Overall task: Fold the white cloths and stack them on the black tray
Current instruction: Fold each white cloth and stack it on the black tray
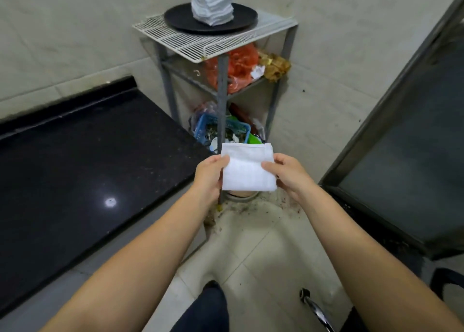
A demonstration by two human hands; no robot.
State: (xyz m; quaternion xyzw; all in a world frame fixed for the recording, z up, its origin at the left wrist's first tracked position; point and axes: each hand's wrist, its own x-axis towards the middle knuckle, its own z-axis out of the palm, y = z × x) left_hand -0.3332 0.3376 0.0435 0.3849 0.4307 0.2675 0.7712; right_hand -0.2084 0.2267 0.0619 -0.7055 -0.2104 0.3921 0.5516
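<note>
We take the rack (221,80) as our landmark; on its top grid sits the tray (180,17), and on the tray stands the stack (213,2) of cloths, toward the tray's right half; on the rack's middle shelf lie bags (241,65), and on its lowest level a basket (200,128); left of the rack, nearer us, runs the counter (82,156); right of the rack stands a door (401,143); before the rack, between it and us, we hold a cloth (247,168) in the air, left hand (209,176) on its left edge, right hand (288,173) on its right edge.
</note>
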